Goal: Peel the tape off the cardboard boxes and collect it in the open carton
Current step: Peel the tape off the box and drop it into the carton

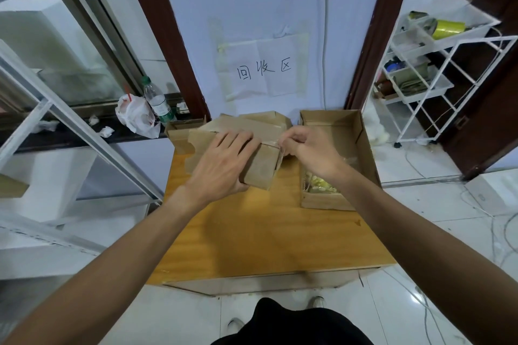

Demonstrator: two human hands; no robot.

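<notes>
A small brown cardboard box (262, 169) lies on the wooden table (260, 235). My left hand (224, 162) lies flat over the box's top, thumb under its near corner, holding it. My right hand (308, 150) pinches a strip of clear tape (280, 145) at the box's right top edge. To the right stands the open carton (364, 143), with crumpled yellowish tape (322, 186) in its near end. More cardboard boxes (252, 123) are stacked behind the held box, partly hidden by my hands.
A wall with a taped paper sign (263, 70) is just behind the table. At the left, a ledge holds a plastic bottle (157, 101) and a white bag (134, 115). A white wire rack (437, 70) stands at the right. Cables lie on the tiled floor.
</notes>
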